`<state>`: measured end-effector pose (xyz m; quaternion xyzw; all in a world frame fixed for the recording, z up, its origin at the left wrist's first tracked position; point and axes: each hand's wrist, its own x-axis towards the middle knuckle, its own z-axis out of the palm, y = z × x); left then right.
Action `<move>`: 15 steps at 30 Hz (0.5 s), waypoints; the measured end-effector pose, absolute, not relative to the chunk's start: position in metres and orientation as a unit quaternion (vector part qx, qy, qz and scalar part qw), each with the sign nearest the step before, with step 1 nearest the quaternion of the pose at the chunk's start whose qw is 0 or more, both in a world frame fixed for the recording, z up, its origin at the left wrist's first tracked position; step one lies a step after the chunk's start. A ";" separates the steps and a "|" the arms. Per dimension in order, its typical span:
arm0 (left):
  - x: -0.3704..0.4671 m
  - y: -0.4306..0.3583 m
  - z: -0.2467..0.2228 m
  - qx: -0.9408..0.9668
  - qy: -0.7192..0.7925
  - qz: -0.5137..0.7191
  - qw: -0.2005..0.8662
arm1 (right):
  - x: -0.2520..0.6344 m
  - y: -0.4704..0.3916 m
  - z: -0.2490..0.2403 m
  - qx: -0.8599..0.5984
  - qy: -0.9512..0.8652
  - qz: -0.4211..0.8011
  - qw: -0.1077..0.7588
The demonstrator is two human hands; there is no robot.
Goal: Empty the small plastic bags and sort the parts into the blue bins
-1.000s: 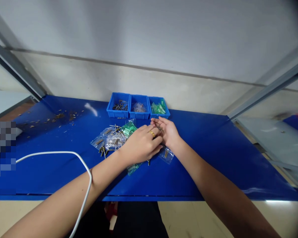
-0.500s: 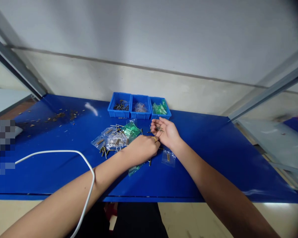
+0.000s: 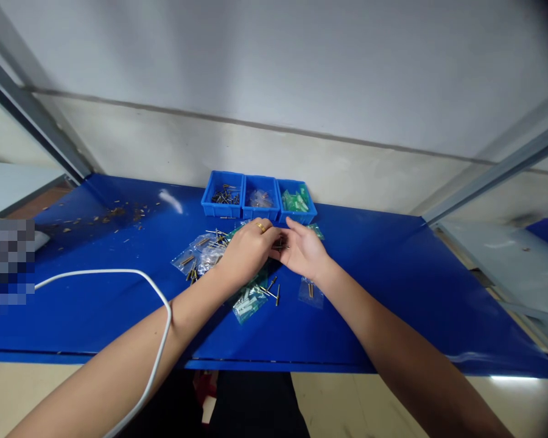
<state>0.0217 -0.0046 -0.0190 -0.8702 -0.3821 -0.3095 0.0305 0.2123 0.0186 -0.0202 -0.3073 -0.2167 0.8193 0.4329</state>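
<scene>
Several thin metal pins (image 3: pixel 281 244), partly dark or brass-coloured, lie in the cupped palm of my right hand (image 3: pixel 307 250). My left hand (image 3: pixel 246 248), with a ring on one finger, is curled over that palm; its fingertips are hidden, so what they grip does not show. To the left and under my left wrist spreads a heap of clear plastic bags (image 3: pixel 205 258) and loose pins. A green-printed bag with white pieces (image 3: pixel 246 304) lies nearer me, beside loose pins (image 3: pixel 277 295). Below my right hand is a clear bag with brass-coloured rods (image 3: pixel 317 298).
Three blue bins stand at the back: one with pins (image 3: pixel 223 211), one with clear bags (image 3: pixel 259 213), one with green bags (image 3: pixel 296 217). Brown debris (image 3: pixel 116 212) litters the blue table's left. A white cable (image 3: pixel 95 270) crosses my left forearm. Metal posts rise at both sides.
My left hand has moved up and away from me, from the loose pins to over my right palm. This uncovers the green bag and pins nearer me. The right hand has barely shifted.
</scene>
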 end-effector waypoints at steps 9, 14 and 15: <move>0.027 -0.001 -0.022 -0.819 -0.412 -0.398 0.005 | 0.220 0.025 -0.009 -0.366 -0.094 0.767 0.519; 0.029 -0.012 -0.008 -0.839 -0.490 -0.236 -0.013 | 0.232 0.029 0.004 -0.368 -0.088 0.752 0.540; 0.030 -0.014 -0.005 -0.847 -0.493 -0.197 -0.014 | 0.233 0.030 0.006 -0.364 -0.089 0.754 0.540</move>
